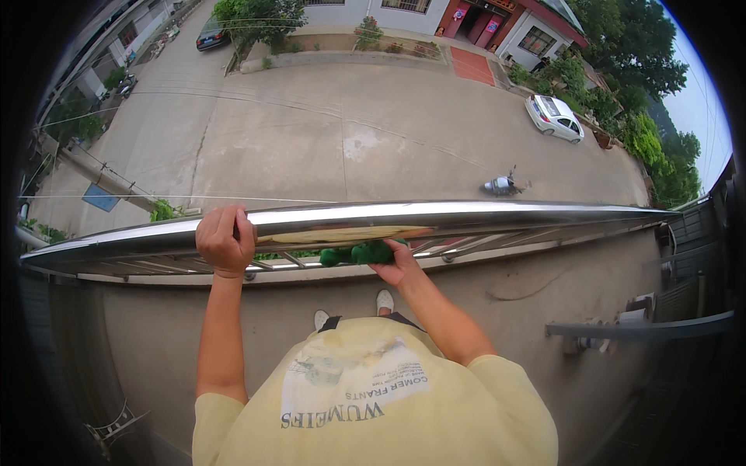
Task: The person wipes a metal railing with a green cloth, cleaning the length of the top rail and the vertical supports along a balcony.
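A shiny metal handrail (482, 211) runs across the view in front of me, with thinner metal bars below it. My left hand (225, 241) is wrapped round the handrail, left of the middle. Below the rail, near the middle, my right hand (398, 266) holds a green cloth (364, 253) bunched against the bars. The rail hides part of the bars, and the cloth covers some of my right fingers.
I stand on a concrete balcony floor (233, 342). A grey metal bar (645, 328) juts in at the right. Beyond the rail lies a concrete yard far below, with a scooter (502, 185), a white car (553, 118) and a dark car (212, 35). Thin wires cross above the yard.
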### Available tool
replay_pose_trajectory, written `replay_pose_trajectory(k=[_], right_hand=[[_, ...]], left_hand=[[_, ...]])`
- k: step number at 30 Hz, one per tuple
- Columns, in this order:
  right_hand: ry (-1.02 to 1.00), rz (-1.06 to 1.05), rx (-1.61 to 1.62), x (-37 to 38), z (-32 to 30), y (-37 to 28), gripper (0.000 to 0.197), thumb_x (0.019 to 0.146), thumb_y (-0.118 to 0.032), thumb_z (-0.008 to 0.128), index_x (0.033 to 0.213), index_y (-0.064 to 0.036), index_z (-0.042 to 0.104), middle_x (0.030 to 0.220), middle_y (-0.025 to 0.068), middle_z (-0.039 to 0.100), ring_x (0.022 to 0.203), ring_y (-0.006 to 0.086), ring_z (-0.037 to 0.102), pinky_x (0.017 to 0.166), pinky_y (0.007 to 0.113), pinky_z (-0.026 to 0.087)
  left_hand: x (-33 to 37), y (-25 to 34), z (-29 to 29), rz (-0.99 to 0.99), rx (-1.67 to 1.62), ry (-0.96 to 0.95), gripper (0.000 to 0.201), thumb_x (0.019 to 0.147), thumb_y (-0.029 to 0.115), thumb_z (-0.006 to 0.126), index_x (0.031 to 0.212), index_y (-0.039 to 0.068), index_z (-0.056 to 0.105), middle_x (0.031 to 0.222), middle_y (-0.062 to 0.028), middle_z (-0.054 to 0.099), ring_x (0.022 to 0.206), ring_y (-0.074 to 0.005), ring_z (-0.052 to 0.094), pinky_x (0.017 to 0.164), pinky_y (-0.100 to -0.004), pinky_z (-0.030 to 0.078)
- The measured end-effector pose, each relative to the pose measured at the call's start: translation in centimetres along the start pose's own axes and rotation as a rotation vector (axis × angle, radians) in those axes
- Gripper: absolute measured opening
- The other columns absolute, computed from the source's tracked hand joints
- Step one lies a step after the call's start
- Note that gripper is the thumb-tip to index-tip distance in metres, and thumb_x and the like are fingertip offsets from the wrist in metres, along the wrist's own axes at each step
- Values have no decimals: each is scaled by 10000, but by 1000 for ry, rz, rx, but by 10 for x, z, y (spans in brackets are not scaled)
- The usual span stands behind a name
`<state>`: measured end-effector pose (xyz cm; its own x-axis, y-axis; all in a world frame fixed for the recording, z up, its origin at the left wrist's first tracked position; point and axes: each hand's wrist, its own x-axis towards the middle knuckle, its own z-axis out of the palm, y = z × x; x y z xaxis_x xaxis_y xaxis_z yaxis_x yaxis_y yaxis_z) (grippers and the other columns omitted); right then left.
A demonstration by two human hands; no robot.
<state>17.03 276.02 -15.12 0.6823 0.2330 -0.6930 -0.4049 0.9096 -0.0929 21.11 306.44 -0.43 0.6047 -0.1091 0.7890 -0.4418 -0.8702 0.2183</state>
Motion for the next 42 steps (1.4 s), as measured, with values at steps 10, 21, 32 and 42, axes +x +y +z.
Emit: replay_pose_trajectory(k=[10,21,32,42], right_hand=[[-60,-126,172,8,27,59,225,950,-191,393,937,-66,579,889,86,602,836,270,573,823,422,496],[-135,171,-304,-36,60,78,197,897,-146,521,1057,-40,564,979,102,617,935,257,595,910,434,467],[-335,-562,-2118,-98,72,76,475,777,-382,701,1026,12,610,913,185,641,869,298,628,783,360,484],[-564,-465,-2093,-117,57,81,622,692,-356,753,1119,58,569,1122,237,575,1043,366,563,895,394,454]], left_hand=[[-1,3,4,-37,42,47,119,812,92,562,706,53,601,641,-95,563,594,-285,548,573,-378,420],[-4,2,2,-17,13,48,129,818,110,571,697,67,584,626,-81,541,600,-274,539,581,-373,413],[-91,38,-24,-407,-786,-121,114,859,57,592,955,6,626,870,-82,635,734,-148,620,708,-277,496],[-175,63,29,-654,-1113,-668,381,845,3,579,1222,57,558,1043,-81,645,957,-144,599,805,-257,481]])
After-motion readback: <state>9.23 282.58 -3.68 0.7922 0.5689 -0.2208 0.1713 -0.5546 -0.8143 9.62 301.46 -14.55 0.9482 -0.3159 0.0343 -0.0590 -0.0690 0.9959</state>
